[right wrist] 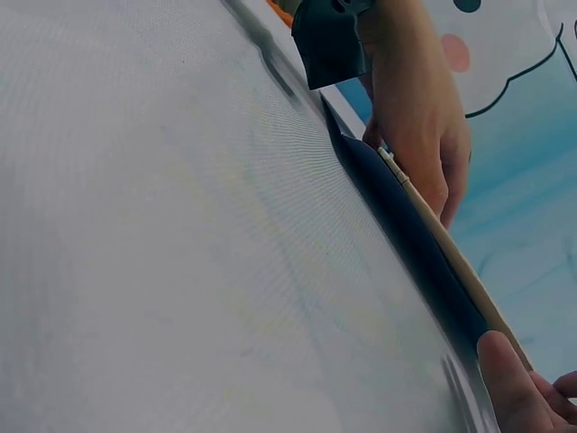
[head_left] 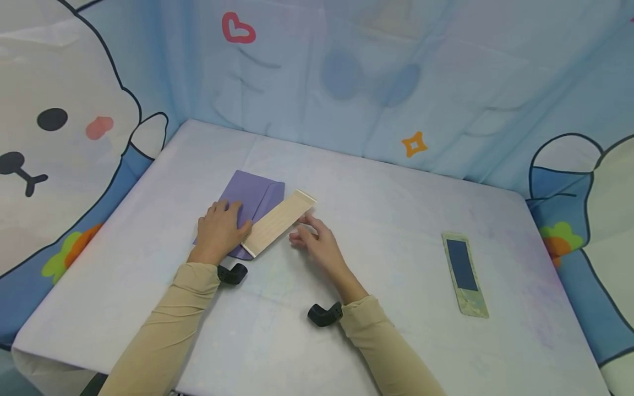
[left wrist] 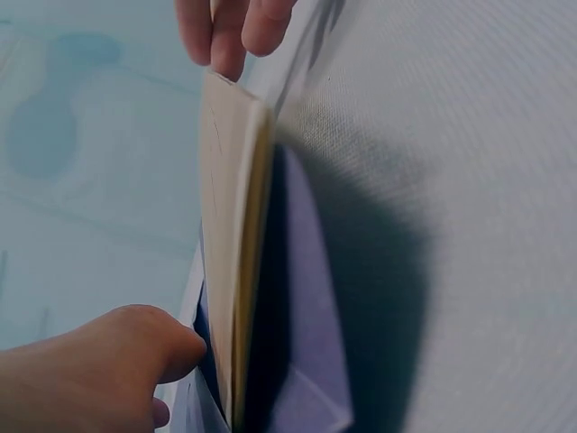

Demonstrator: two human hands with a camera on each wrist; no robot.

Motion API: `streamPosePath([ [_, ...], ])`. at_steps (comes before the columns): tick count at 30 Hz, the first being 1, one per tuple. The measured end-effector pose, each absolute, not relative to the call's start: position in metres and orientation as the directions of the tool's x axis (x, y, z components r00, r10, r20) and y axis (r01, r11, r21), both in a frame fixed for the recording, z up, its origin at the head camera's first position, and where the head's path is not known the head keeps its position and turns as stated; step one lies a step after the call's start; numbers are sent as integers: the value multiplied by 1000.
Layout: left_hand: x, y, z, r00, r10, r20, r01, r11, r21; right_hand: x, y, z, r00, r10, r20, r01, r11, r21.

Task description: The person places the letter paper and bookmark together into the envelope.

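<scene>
A flat purple envelope (head_left: 247, 190) lies on the left part of the table. Across its lower right side slants a pale beige strip (head_left: 279, 223) with fine lengthwise lines; its far end sticks out past the purple edge. My left hand (head_left: 218, 231) rests on the envelope with fingers spread, the thumb against the strip's near end. In the left wrist view, that thumb (left wrist: 171, 347) points at the strip (left wrist: 230, 198), which shows layered edges. My right hand (head_left: 319, 242) is beside the strip's right edge, fingers loosely bent, fingertips (left wrist: 261, 27) near its far end. Whether they touch it is unclear.
A narrow pale green item (head_left: 473, 302) with a dark blue rectangle lies at the right of the white table (head_left: 386, 231). A printed blue curtain (head_left: 307, 82) hangs behind the table's back edge. Black camera mounts (head_left: 233, 274) sit on both wrists.
</scene>
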State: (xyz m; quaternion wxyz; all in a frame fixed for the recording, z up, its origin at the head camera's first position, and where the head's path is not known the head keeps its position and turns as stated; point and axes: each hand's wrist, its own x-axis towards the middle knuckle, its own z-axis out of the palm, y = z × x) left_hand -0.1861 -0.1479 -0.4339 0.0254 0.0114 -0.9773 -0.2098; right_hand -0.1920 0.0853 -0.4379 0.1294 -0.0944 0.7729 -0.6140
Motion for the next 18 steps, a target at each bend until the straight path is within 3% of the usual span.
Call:
streamPosePath([
  [18, -187, -147, -434, -999, -35, 31, -20, 916, 401, -189, 82, -442, -896, -424, -133, 39, 223, -974],
])
